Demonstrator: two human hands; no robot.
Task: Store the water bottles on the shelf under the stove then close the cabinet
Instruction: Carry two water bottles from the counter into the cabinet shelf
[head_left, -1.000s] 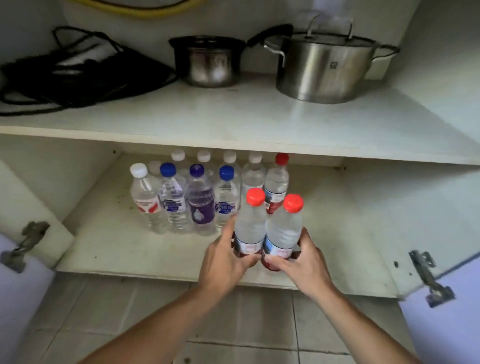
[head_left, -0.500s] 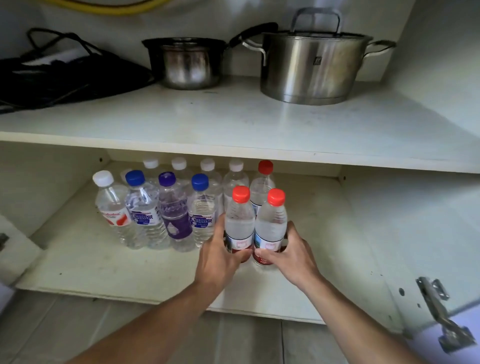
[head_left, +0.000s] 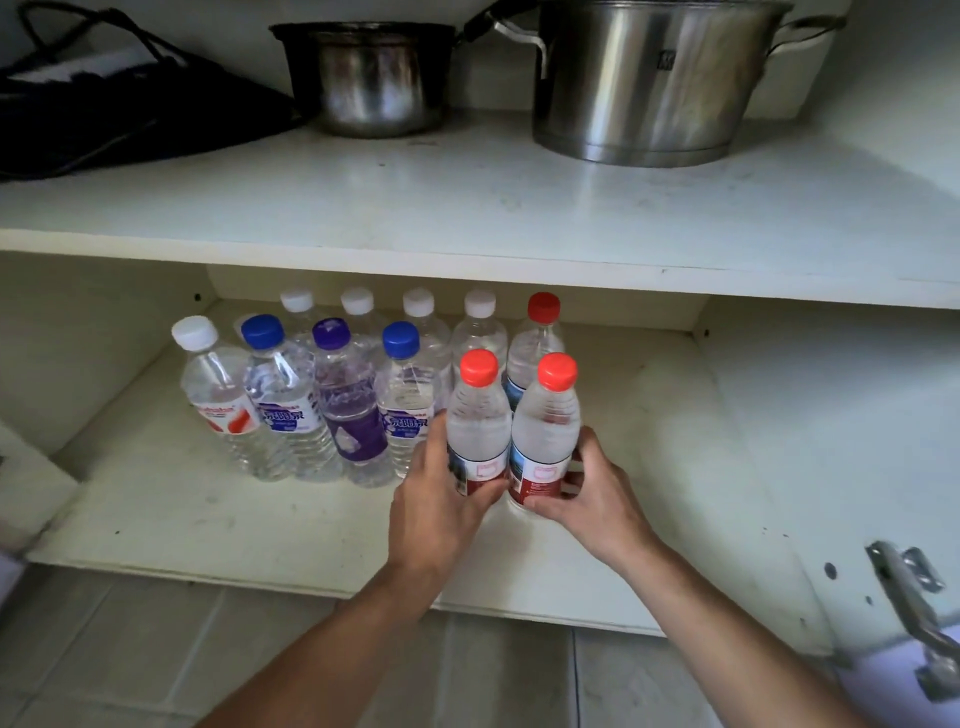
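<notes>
Most bottles already stand on the lower shelf (head_left: 182, 519). The left hand (head_left: 441, 499) and right hand (head_left: 587, 493) each clasp a red-capped bottle (head_left: 478, 415) beside them; the cabinet remains open.

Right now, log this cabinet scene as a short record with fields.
left hand: left hand grips the left red-capped bottle
right hand: right hand grips the right red-capped bottle
bottle pose: both upright, side by side, low over the lower shelf; contact unclear
stored bottles: two rows at the back left, white, blue, purple and red caps
upper shelf: two steel pots, black bag
cabinet: open
</notes>
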